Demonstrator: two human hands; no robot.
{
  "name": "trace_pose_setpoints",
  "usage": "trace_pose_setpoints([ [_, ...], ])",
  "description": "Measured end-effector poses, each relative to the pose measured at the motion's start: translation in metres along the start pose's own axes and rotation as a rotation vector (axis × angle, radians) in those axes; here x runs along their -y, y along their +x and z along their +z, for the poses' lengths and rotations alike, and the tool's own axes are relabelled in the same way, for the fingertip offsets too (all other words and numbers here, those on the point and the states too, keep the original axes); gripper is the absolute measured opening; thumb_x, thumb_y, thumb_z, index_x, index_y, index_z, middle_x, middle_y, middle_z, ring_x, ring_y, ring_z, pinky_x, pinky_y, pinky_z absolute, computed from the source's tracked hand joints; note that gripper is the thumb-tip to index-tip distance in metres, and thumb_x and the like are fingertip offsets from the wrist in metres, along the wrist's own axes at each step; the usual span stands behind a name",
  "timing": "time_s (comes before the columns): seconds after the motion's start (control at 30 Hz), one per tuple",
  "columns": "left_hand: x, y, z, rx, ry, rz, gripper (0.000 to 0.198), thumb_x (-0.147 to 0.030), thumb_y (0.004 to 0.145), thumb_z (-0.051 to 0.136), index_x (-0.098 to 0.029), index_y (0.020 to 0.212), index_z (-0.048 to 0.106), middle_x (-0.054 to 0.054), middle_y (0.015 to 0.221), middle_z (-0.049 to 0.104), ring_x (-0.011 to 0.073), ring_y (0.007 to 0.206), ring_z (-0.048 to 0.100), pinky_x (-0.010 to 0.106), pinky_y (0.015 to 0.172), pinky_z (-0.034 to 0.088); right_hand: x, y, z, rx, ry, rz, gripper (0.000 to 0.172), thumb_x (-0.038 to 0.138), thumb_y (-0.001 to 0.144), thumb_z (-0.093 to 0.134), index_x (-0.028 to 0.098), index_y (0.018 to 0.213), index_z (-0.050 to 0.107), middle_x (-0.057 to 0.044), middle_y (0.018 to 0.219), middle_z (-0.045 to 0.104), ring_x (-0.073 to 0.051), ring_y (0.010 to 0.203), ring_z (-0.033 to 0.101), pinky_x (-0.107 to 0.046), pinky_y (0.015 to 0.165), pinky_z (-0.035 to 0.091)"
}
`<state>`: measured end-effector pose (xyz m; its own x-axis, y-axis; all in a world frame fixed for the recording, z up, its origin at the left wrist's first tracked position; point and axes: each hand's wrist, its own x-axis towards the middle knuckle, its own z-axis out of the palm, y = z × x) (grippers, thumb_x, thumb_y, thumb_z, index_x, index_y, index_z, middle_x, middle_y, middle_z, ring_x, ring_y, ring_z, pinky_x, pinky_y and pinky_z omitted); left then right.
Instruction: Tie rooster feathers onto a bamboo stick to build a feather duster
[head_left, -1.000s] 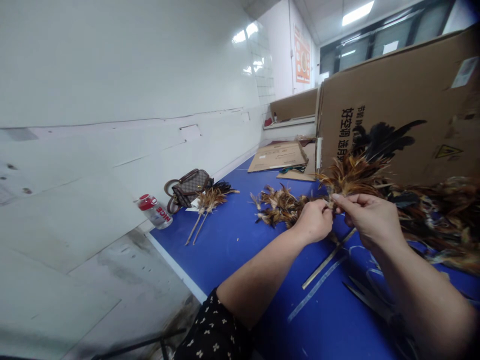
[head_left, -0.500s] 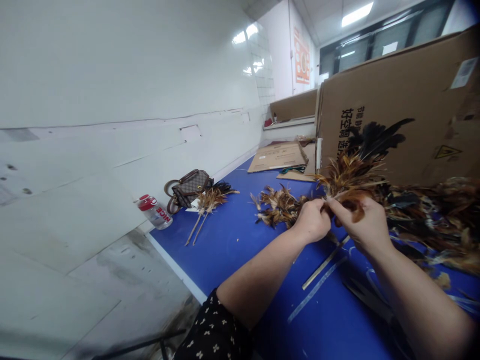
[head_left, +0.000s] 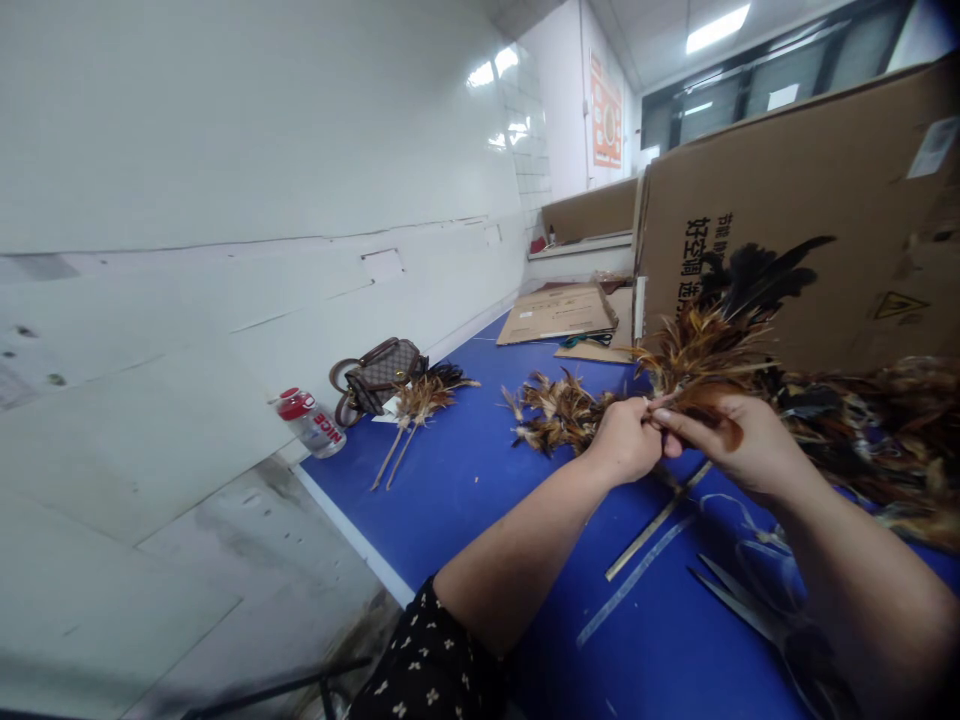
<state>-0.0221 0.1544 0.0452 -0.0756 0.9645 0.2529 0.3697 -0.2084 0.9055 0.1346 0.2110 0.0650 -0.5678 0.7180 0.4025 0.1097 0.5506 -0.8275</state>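
My left hand (head_left: 628,440) is closed around the base of a feather bundle (head_left: 697,345). The bundle stands up from my grip, golden-brown below with long black feathers at its top. My right hand (head_left: 757,445) presses its thumb and fingers together against the same base, with a loose brown feather (head_left: 729,434) in its grasp. The fingertips of both hands nearly meet, and they hide the binding point. Below the hands, a thin stick (head_left: 652,528) lies on the blue table (head_left: 547,560). Open scissors (head_left: 739,598) rest under my right forearm.
Short brown feathers (head_left: 559,410) lie left of my hands, and a larger feather pile (head_left: 885,440) is at the right. Two finished-looking feather sticks (head_left: 409,420), a handbag (head_left: 386,372) and a red-lidded bottle (head_left: 311,425) are by the wall. A big cardboard box (head_left: 817,190) stands behind.
My right hand has shifted slightly at the bundle's base, its thumb now straighter. The right forearm has moved right, so the scissors show more. The left hand keeps its grip.
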Motion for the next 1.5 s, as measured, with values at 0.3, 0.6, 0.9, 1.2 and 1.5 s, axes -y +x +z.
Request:
trace_pose_setpoints([
  [0.3,0.005,0.002,0.003,-0.112,0.207,0.028,0.019,-0.015,0.092,0.057,-0.019,0.076,0.067,0.003,0.07,0.07,0.0172,0.072,0.062,0.028,0.079,0.052,-0.005,-0.001,0.003,-0.184,-0.028,0.072,0.062,0.082,0.077,0.081,0.021,0.07,0.072,-0.005,0.054,0.069,-0.021,0.049,0.063,-0.033,0.054,0.05],
  [0.6,0.004,0.0,0.006,-0.112,0.262,0.017,0.025,-0.014,0.092,0.056,-0.023,0.07,0.049,0.001,0.067,0.061,0.018,0.069,0.057,0.031,0.078,0.05,-0.004,0.001,0.011,-0.423,-0.28,0.099,0.045,0.062,0.081,0.074,0.025,0.059,0.061,-0.003,0.055,0.063,-0.02,0.055,0.055,-0.033,0.055,0.039],
  [0.9,0.003,0.0,0.008,-0.077,0.298,0.075,0.022,-0.01,0.092,0.051,-0.022,0.073,0.052,0.001,0.07,0.059,0.0171,0.067,0.051,0.03,0.074,0.045,-0.009,0.006,0.014,-0.45,-0.296,0.203,0.034,0.049,0.078,0.073,0.025,0.058,0.059,-0.006,0.061,0.068,-0.024,0.064,0.065,-0.035,0.065,0.047],
  [1.2,0.003,-0.001,0.009,-0.077,0.356,0.096,0.02,-0.011,0.088,0.056,-0.022,0.071,0.051,0.002,0.071,0.062,0.0175,0.071,0.053,0.029,0.073,0.045,-0.021,0.009,0.021,-0.468,-0.291,0.216,0.039,0.051,0.078,0.071,0.026,0.053,0.054,-0.002,0.051,0.059,-0.019,0.052,0.054,-0.032,0.055,0.04],
  [1.5,0.004,-0.002,0.009,-0.111,0.345,0.177,0.024,-0.008,0.087,0.054,-0.023,0.07,0.048,0.004,0.073,0.063,0.0179,0.072,0.055,0.029,0.072,0.044,-0.024,0.01,0.023,-0.471,-0.303,0.208,0.039,0.051,0.08,0.068,0.026,0.054,0.054,-0.004,0.053,0.061,-0.02,0.051,0.058,-0.033,0.055,0.039],
])
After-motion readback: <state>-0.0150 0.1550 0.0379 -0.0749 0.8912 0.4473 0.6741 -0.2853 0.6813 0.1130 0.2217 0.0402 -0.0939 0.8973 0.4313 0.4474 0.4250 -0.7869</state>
